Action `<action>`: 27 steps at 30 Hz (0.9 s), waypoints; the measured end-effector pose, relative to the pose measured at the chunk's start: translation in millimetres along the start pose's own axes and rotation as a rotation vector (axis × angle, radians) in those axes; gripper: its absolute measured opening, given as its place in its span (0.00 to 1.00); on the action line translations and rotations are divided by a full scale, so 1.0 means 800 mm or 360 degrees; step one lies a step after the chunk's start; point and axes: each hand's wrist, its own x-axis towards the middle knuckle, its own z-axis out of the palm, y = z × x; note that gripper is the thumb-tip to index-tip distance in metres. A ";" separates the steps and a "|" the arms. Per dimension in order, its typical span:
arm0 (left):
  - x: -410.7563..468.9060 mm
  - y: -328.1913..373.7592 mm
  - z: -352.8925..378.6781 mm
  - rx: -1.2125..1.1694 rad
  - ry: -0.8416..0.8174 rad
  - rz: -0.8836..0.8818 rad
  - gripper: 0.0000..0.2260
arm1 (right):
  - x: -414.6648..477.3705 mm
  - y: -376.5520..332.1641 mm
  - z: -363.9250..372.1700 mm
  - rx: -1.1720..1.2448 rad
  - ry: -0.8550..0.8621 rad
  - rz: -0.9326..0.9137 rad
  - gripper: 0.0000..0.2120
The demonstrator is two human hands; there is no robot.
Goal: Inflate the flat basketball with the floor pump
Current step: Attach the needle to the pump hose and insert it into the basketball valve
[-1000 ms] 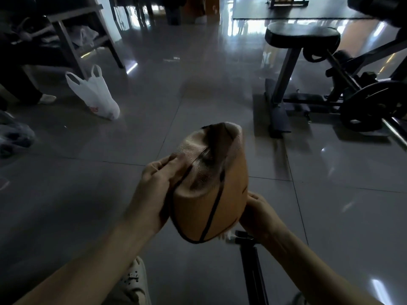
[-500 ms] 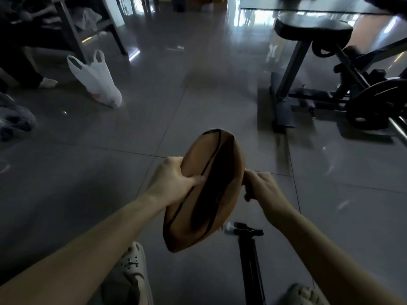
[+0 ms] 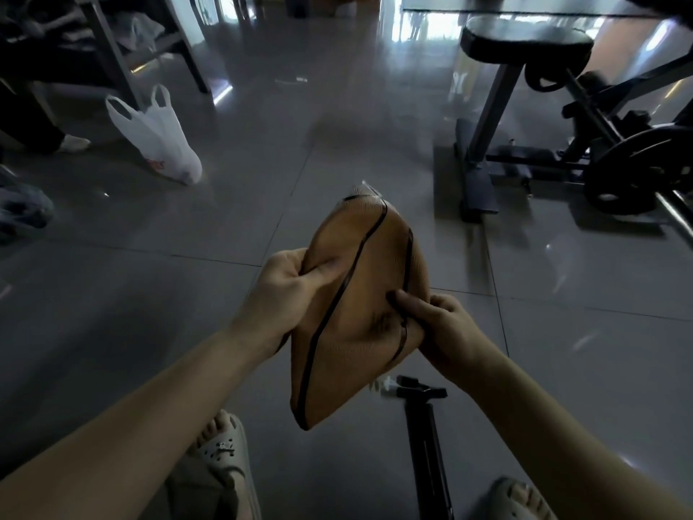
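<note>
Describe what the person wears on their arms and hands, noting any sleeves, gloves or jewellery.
Both forearms are bare as far as the view shows: no sleeves. The left hand and right hand wear no gloves, and no rings, watch or bracelets are visible.

Two bare forearms with no sleeves, bare left hand (image 3: 285, 290) and right hand (image 3: 442, 332), pale chunky foam sandals on both feet, left sandal (image 3: 225, 456) with a small charm on its strap, toes showing

Glossy grey tiled floor (image 3: 225, 227), dim light
</note>
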 end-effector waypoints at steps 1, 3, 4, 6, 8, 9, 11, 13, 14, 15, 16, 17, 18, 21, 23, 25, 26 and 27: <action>-0.001 0.005 0.001 -0.0154 -0.0028 -0.0026 0.13 | 0.001 0.004 0.001 0.0075 -0.0039 0.0021 0.14; -0.001 0.011 0.002 -0.0339 -0.0045 -0.0095 0.16 | 0.002 0.018 0.014 0.0144 -0.0058 0.0058 0.19; 0.000 0.013 0.000 -0.0384 -0.0047 -0.0133 0.17 | 0.005 0.025 0.021 0.0149 -0.0040 0.0060 0.22; 0.000 0.011 -0.008 -0.0389 -0.0050 -0.0174 0.17 | 0.006 0.033 0.032 0.0033 -0.0003 -0.0013 0.28; 0.000 0.009 -0.019 -0.0291 -0.0031 -0.0174 0.14 | 0.007 0.027 0.032 -0.0195 0.0034 -0.0147 0.30; -0.002 0.006 -0.024 -0.0197 -0.0007 -0.0185 0.12 | 0.006 0.021 0.028 -0.0292 0.0032 -0.0207 0.29; -0.002 0.001 -0.029 0.0075 0.0016 -0.0187 0.11 | 0.005 0.008 0.023 -0.0511 0.0051 -0.0296 0.25; -0.002 -0.009 -0.025 0.0328 0.0043 -0.0168 0.12 | 0.001 0.002 0.019 -0.0793 0.0063 -0.0295 0.28; -0.002 -0.013 -0.022 0.0428 0.0093 -0.0160 0.10 | 0.000 0.000 0.017 -0.0889 0.0088 -0.0265 0.29; -0.002 -0.017 -0.020 0.0521 0.0143 -0.0145 0.09 | -0.001 -0.002 0.012 -0.0959 0.0139 -0.0225 0.29; -0.001 -0.021 -0.018 0.0616 0.0187 -0.0126 0.07 | -0.002 -0.004 0.005 -0.1050 0.0185 -0.0193 0.27; 0.000 -0.024 -0.018 0.0709 0.0227 -0.0103 0.07 | -0.005 -0.008 -0.001 -0.1188 0.0209 -0.0183 0.24; 0.001 -0.026 -0.020 0.0791 0.0264 -0.0078 0.07 | -0.011 -0.013 -0.005 -0.1353 0.0219 -0.0189 0.21; 0.004 -0.021 -0.023 0.1016 0.0378 0.0039 0.07 | -0.029 -0.016 -0.004 -0.1630 0.0086 -0.0274 0.18; 0.004 -0.015 -0.021 0.1120 0.0455 0.0141 0.07 | -0.036 -0.014 0.006 -0.1663 -0.0056 -0.0368 0.17; 0.000 -0.010 -0.015 0.1188 0.0507 0.0243 0.07 | -0.036 -0.011 0.013 -0.1620 -0.0146 -0.0477 0.18; -0.003 -0.009 -0.013 0.1217 0.0527 0.0290 0.07 | -0.036 -0.009 0.015 -0.1576 -0.0150 -0.0527 0.17; -0.005 -0.008 -0.012 0.1239 0.0544 0.0339 0.08 | -0.034 -0.006 0.017 -0.1535 -0.0136 -0.0589 0.17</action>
